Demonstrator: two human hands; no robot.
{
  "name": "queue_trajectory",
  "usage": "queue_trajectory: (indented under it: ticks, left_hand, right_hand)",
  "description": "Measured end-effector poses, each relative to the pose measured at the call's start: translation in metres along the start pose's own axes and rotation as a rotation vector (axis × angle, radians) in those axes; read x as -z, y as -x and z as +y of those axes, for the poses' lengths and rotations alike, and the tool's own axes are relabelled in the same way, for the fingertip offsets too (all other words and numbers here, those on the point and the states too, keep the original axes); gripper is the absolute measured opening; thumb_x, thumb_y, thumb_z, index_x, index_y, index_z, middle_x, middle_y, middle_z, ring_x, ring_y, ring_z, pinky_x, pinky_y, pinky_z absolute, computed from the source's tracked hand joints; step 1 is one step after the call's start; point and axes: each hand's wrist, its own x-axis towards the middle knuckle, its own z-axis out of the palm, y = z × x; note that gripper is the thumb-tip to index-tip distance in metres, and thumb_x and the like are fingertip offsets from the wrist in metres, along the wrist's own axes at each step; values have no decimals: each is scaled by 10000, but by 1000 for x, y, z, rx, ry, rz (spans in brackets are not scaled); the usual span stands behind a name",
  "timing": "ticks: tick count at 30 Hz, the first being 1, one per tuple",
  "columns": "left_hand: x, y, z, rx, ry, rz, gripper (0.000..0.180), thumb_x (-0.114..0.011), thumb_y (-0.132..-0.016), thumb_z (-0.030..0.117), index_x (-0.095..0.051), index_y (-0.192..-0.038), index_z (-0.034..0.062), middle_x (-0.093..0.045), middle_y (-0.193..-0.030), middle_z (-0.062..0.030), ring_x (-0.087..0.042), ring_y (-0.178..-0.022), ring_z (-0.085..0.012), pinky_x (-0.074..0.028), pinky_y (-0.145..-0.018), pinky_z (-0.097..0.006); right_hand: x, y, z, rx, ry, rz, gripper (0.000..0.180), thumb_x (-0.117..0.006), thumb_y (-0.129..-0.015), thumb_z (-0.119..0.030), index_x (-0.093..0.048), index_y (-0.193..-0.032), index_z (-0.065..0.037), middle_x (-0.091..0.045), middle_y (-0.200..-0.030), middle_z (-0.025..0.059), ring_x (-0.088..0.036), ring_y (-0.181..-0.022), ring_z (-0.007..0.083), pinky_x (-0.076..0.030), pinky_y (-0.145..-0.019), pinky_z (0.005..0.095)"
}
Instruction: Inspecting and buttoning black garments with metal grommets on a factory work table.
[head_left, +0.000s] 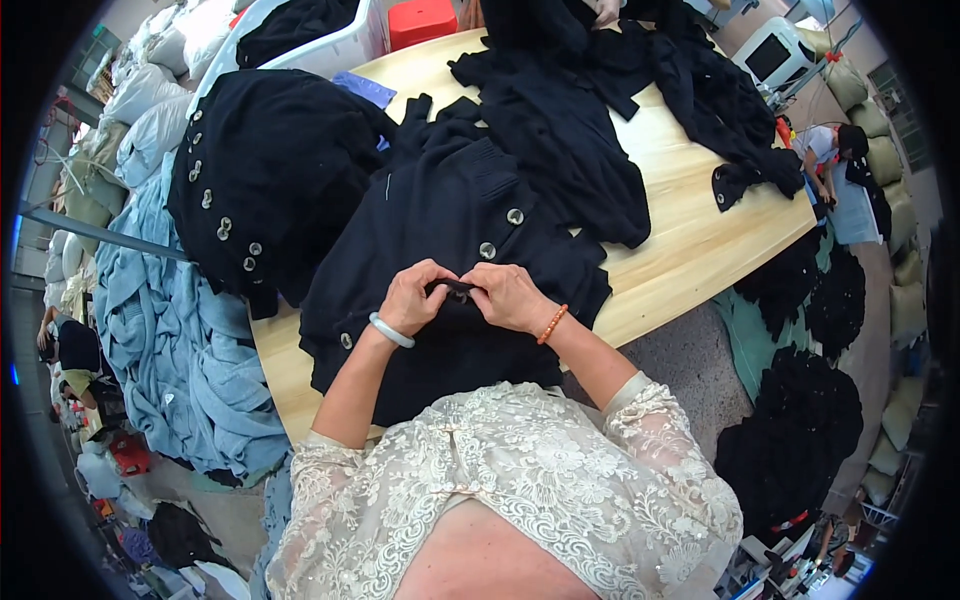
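Note:
A black knit cardigan point(420, 230) with large round buttons lies spread on the wooden table in front of me. My left hand point(412, 297) pinches a piece of its edge, thumb against fingers, with a pale bangle on the wrist. Close against it, my right hand point(506, 295) pinches the same edge from the other side; orange beads circle that wrist. Between the fingertips the edge is bunched, and a button seems to show there, partly covered. Two buttons, one of them this button point(487, 250), lie just beyond my hands.
A heap of black buttoned garments point(290, 160) stands at the left, beside blue-grey knitwear point(180, 330). More black garments point(560, 130) cover the far side of the wooden table point(690, 240). Behind are a white bin point(340, 50) and a red stool point(420, 22). Another person's hand point(606, 10) shows at the far edge.

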Motion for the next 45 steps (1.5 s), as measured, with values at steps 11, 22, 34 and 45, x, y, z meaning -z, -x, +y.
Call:
queue_trajectory:
  ticks: [11, 22, 34, 45]
  left_hand:
    - [1, 8, 13, -204, -601, 225, 178, -743, -723, 67, -665, -881, 89, -616, -921, -68, -582, -891, -271, -459, -782, -382]
    - [-54, -42, 8, 3, -320, -101, 121, -700, -767, 92, -678, -855, 13, -669, -806, -139, -654, -762, -307, -532, -731, -396]
    - [-31, -26, 6, 320, 492, -165, 203, -757, -828, 70, -700, -995, -30, -703, -846, -40, -604, -673, -77, -497, -628, -211]
    - [-39, -4, 5, -92, -143, -41, 155, -637, -758, -20, -677, -907, -7, -632, -843, -158, -630, -847, -346, -509, -780, -400]
  right_hand:
    - [-1, 34, 9, -121, 214, -42, 101, -640, -868, -162, -656, -905, -69, -616, -867, 107, -662, -755, 330, -532, -655, 427]
    - [-2, 45, 9, -212, 99, 51, 151, -677, -790, -106, -606, -911, -50, -620, -907, 130, -644, -785, 364, -529, -677, 447]
    - [-9, 41, 2, -140, 70, 166, 405, -688, -805, -81, -499, -1157, -13, -605, -1008, 190, -642, -911, 371, -540, -763, 434]
    - [-10, 40, 15, -128, 72, -13, 210, -558, -800, 18, -581, -1008, 0, -588, -970, 204, -627, -916, 391, -520, -801, 462]
